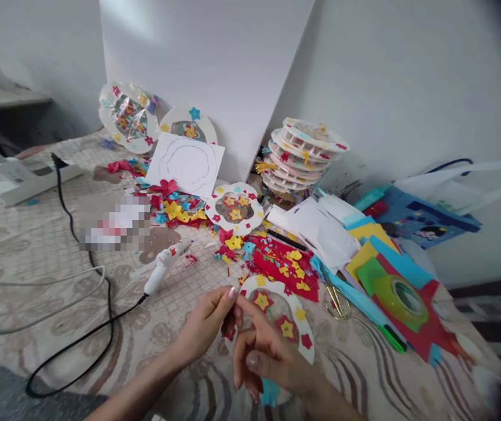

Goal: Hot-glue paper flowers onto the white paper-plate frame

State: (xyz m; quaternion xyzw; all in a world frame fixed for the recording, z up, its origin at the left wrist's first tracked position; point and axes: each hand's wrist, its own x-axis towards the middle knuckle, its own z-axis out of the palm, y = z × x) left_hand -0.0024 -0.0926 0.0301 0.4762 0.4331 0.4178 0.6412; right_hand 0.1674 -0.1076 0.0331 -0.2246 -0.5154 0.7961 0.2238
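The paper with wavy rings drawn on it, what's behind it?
A white frame with a blue flower peeks out above the paper. The paper hides the frame's lower part.

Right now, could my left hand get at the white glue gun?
Probably yes: the glue gun lies ahead and to the left of your left hand, with only patterned cloth showing between them, and its black cord trails off leftward, away from that hand.

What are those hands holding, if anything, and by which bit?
I can't tell: the left hand and right hand have fingertips close together, and anything tiny there would be hidden.
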